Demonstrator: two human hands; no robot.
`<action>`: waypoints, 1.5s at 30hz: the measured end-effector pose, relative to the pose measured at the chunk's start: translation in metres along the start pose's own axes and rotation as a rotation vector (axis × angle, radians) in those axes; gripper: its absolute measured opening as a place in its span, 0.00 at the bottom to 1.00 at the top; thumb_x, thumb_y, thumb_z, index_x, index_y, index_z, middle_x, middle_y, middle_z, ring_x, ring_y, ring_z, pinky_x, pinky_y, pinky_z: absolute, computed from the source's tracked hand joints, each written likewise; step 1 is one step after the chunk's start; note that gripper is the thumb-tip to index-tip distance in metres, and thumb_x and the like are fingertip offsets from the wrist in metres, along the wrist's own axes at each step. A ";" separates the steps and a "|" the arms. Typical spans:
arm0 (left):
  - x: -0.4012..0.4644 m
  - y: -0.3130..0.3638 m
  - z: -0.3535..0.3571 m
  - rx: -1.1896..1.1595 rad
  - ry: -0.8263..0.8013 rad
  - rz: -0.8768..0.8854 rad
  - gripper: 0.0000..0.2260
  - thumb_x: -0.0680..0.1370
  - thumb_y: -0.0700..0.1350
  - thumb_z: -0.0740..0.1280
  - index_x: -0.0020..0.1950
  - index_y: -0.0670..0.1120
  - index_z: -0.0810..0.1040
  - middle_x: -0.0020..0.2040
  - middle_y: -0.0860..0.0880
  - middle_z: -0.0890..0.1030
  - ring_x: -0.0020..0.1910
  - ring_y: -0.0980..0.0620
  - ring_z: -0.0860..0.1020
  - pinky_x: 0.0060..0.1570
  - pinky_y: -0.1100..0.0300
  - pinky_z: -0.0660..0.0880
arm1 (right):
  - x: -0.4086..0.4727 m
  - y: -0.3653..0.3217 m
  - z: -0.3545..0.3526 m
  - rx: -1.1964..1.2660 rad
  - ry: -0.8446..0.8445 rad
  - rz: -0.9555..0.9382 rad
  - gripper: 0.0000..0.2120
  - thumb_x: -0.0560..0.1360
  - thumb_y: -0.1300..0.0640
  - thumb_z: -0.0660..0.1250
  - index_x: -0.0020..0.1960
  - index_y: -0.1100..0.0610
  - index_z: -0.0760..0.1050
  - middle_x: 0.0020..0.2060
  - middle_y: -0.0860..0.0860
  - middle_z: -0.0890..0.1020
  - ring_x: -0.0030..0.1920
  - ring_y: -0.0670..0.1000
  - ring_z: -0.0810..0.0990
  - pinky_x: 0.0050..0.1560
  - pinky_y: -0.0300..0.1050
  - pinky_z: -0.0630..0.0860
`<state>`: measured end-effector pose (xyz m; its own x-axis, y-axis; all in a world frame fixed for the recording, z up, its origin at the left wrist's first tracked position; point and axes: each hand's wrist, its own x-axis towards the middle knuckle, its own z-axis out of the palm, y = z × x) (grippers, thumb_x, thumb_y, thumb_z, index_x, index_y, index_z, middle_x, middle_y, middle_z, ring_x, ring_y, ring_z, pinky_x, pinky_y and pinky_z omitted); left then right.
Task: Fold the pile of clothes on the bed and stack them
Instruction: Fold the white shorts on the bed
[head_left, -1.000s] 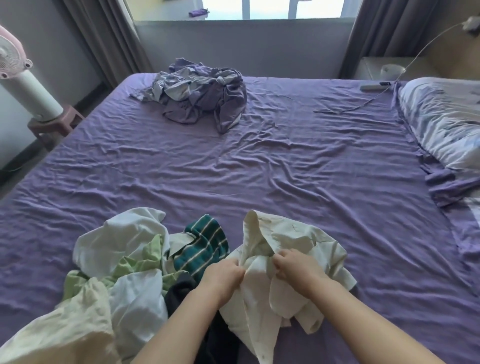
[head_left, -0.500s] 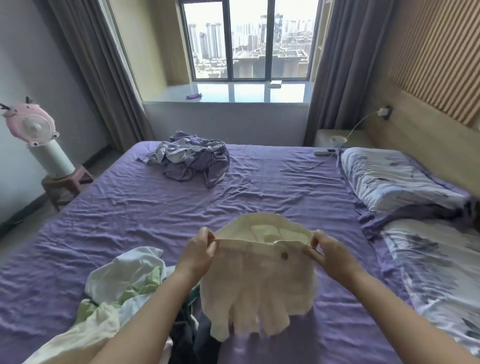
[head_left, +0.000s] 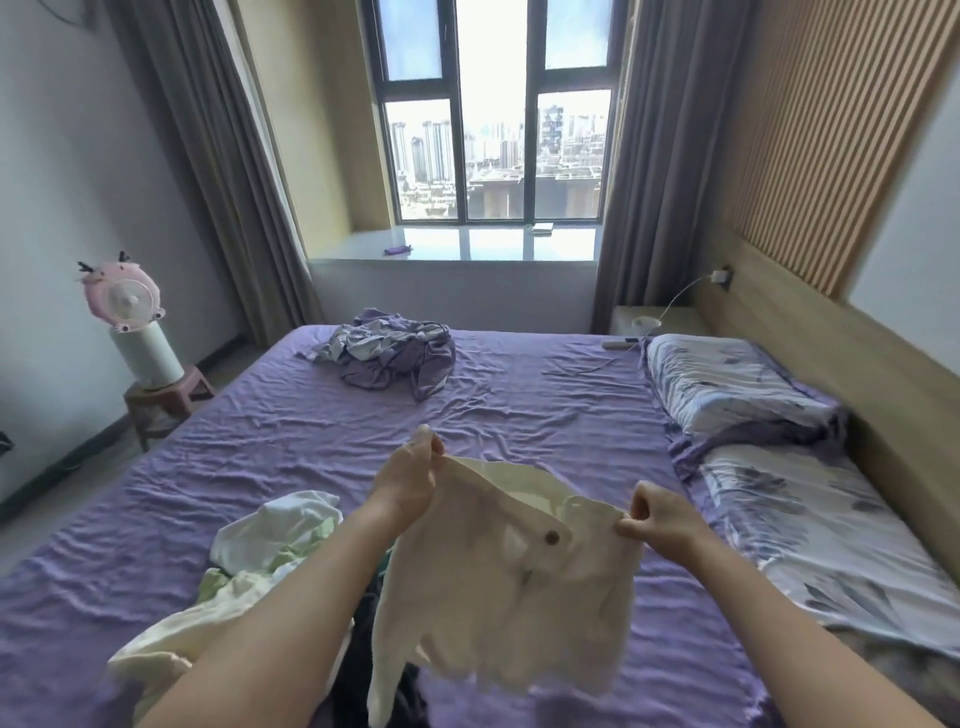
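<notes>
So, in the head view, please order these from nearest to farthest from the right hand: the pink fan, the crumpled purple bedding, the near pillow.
From the right hand:
1. Near pillow, just to its right.
2. Crumpled purple bedding, across the bed toward the window.
3. Pink fan, on a stool beyond the bed's left edge.

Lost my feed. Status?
Left hand, right hand pinch cream garment aloft. Unfolded pile below left. Bed ahead unobstructed.
</notes>
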<state>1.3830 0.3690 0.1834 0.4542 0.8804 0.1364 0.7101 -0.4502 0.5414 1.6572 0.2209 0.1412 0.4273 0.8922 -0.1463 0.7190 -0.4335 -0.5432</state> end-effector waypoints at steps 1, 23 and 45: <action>-0.007 0.002 -0.004 -0.002 0.005 0.009 0.08 0.77 0.33 0.58 0.48 0.46 0.67 0.45 0.43 0.78 0.44 0.44 0.76 0.41 0.54 0.71 | -0.009 -0.001 0.001 0.006 0.013 0.005 0.11 0.68 0.56 0.71 0.40 0.54 0.68 0.35 0.49 0.75 0.43 0.55 0.77 0.40 0.45 0.68; -0.141 0.015 -0.087 -0.178 0.030 0.233 0.22 0.78 0.33 0.55 0.70 0.47 0.66 0.51 0.39 0.78 0.48 0.41 0.77 0.44 0.54 0.69 | -0.199 -0.067 -0.008 0.030 0.130 0.001 0.11 0.69 0.62 0.67 0.51 0.55 0.76 0.43 0.50 0.76 0.46 0.51 0.75 0.40 0.39 0.67; -0.137 -0.066 0.106 0.141 -0.622 0.072 0.27 0.79 0.36 0.56 0.76 0.54 0.57 0.68 0.44 0.70 0.64 0.47 0.71 0.59 0.59 0.68 | -0.156 0.060 0.093 -0.347 -0.269 0.228 0.09 0.72 0.50 0.63 0.35 0.49 0.66 0.44 0.47 0.77 0.45 0.50 0.76 0.41 0.44 0.70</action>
<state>1.3310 0.2619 0.0413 0.7003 0.6158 -0.3612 0.7111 -0.5573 0.4286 1.5830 0.0670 0.0548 0.4714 0.7508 -0.4626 0.7833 -0.5975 -0.1715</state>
